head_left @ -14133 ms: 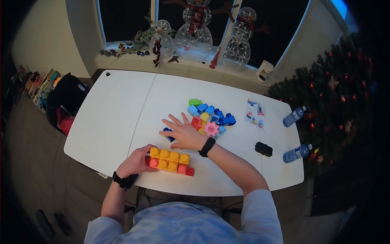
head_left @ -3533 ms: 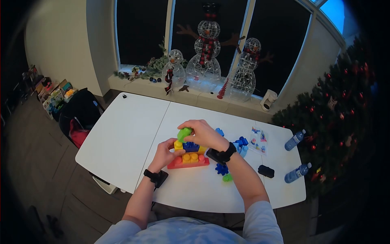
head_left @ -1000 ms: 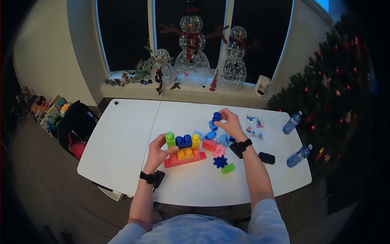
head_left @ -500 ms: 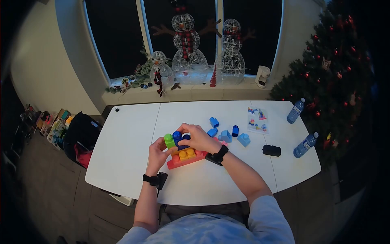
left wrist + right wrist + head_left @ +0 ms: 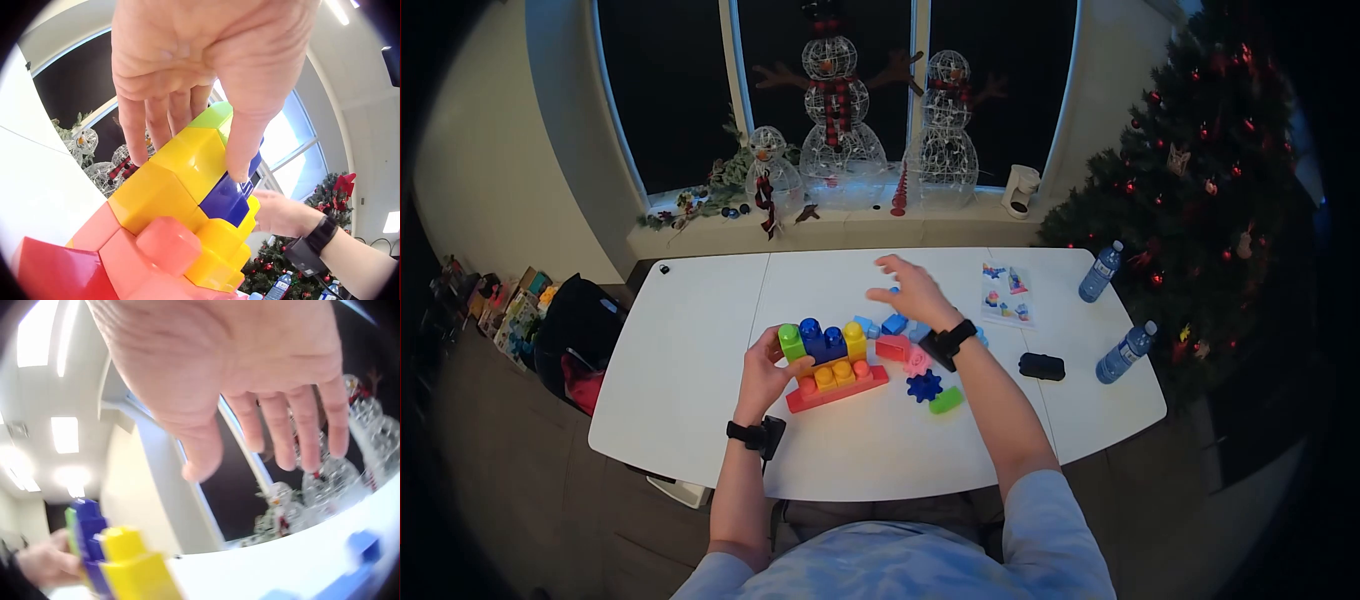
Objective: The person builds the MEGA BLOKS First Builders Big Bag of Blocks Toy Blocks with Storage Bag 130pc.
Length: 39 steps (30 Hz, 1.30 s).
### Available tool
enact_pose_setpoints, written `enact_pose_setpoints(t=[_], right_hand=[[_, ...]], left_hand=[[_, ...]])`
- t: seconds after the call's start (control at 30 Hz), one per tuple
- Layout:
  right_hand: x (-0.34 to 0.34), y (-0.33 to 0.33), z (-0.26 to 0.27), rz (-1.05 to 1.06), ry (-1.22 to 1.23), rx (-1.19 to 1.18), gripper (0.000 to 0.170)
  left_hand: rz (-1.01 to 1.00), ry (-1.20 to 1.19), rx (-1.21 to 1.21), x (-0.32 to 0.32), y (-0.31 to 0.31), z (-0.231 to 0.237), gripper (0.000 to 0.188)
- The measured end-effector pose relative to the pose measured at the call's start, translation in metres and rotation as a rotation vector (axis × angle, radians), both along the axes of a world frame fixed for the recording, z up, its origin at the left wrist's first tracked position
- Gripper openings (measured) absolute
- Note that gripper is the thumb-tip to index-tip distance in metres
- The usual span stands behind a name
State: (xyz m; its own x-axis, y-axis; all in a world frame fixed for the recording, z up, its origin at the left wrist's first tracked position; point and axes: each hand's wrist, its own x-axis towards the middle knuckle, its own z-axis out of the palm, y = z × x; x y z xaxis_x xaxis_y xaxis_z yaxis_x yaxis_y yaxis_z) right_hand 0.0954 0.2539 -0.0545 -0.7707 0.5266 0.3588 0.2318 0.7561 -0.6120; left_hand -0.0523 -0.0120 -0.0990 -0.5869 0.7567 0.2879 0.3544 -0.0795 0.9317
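In the head view, the block structure stands on the white table, in front of the person and left of the loose pieces. The left hand grasps its left end, thumb on the near side and fingers behind. A long red base carries orange and salmon studs in front; above and behind them are a green block, dark blue blocks with the left stud higher, and a yellow block. The right hand is released and holds nothing, its fingers apart above the table, as the right wrist view also shows. Below it lie several blue blocks, a salmon block, a pink gear, a dark blue gear and a loose green piece. To the right are a picture sheet, a black case and two capped bottles, the far bottle and the near bottle, both with blue labels; what is inside them cannot be told. Beyond the table's left end, boxes hold assorted items too small to name, near a black chair with something red on it.
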Motion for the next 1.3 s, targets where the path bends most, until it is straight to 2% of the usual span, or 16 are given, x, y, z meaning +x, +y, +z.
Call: enact_pose_setpoints(t=[0.07, 0.13, 0.17, 0.2, 0.23, 0.43, 0.5, 0.57, 0.63, 0.7, 0.8, 1.03, 1.3], right_hand=[[0.016, 0.035, -0.008, -0.290, -0.309, 0.172, 0.046], [0.026, 0.065, -0.035, -0.452, -0.576, 0.223, 0.036], [0.030, 0.067, -0.044, -0.498, -0.612, 0.230, 0.028], [0.033, 0.070, -0.053, -0.531, -0.658, 0.208, 0.027], [0.038, 0.061, -0.048, -0.539, -0.729, 0.174, 0.028], [0.028, 0.083, -0.090, -0.564, -0.695, 0.192, 0.037], [0.023, 0.074, -0.064, -0.510, -0.479, 0.194, 0.042], [0.016, 0.055, -0.036, -0.228, -0.081, 0.025, 0.047], [0.008, 0.010, -0.004, 0.085, 0.174, -0.417, 0.047], [-0.003, -0.022, 0.000, 0.374, 0.264, -0.606, 0.048], [-0.009, -0.053, 0.007, 0.434, 0.112, -0.456, 0.048], [-0.011, -0.062, -0.003, 0.500, 0.073, -0.410, 0.047], [-0.008, -0.068, -0.002, 0.468, 0.086, -0.347, 0.042]], left_hand=[[0.018, 0.028, 0.030, 0.002, 0.000, 0.003, 0.049], [0.018, 0.028, 0.084, 0.002, 0.003, 0.004, 0.051], [0.023, 0.029, 0.088, 0.002, 0.004, 0.005, 0.051], [0.018, 0.018, 0.080, 0.002, 0.004, 0.005, 0.050], [0.014, 0.006, 0.072, 0.002, 0.005, 0.005, 0.049], [0.015, 0.010, 0.071, -0.001, 0.006, -0.005, 0.043], [0.013, 0.017, 0.064, -0.002, 0.006, -0.004, 0.043], [0.009, 0.021, 0.057, -0.001, 0.006, -0.004, 0.043], [0.024, 0.011, 0.032, 0.000, 0.006, -0.003, 0.042], [0.026, -0.002, 0.016, 0.000, 0.006, 0.000, 0.042], [0.018, -0.008, 0.020, -0.002, 0.006, -0.004, 0.042], [0.010, -0.007, 0.050, 0.001, 0.005, -0.001, 0.040], [0.018, 0.014, 0.048, 0.001, 0.006, -0.001, 0.039]])
